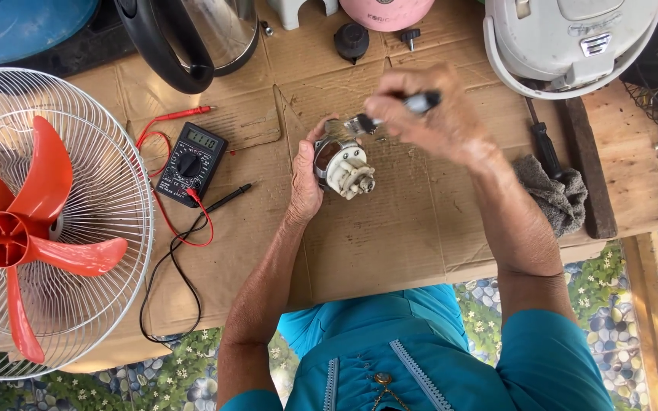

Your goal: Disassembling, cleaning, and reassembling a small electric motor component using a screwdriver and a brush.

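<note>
Two bare hands are working over a sheet of flattened cardboard (390, 243) that is covering the table. The left hand (306, 183) is wrapping around the left side of a small electric motor (343, 166), its fingers closed on the metal body and its cream plastic end with the stubby shaft pointing toward the near right. The right hand (432, 114) is closing around a dark-handled tool (409, 106), blurred, with its metal tip touching the far top of the motor. The motor is sitting near the middle of the cardboard, just off its surface or resting on it; I cannot tell which.

Left of the hands, a black multimeter (190, 161) is lying on the cardboard with red and black test leads (180, 228) looping around it and trailing toward the near edge. Further left, a white fan grille (85, 251) with orange blades (32, 228) is lying flat. On the far side, a glass kettle with a black handle (184, 38) is standing, and beside it a pink rounded appliance (386, 11) with a black knob (351, 39) in front. At the far right, a white rice cooker (573, 42) is sitting, and near it a grey rag (557, 194) is lying beside a black-handled screwdriver (546, 148) on the wooden plank (626, 175).
</note>
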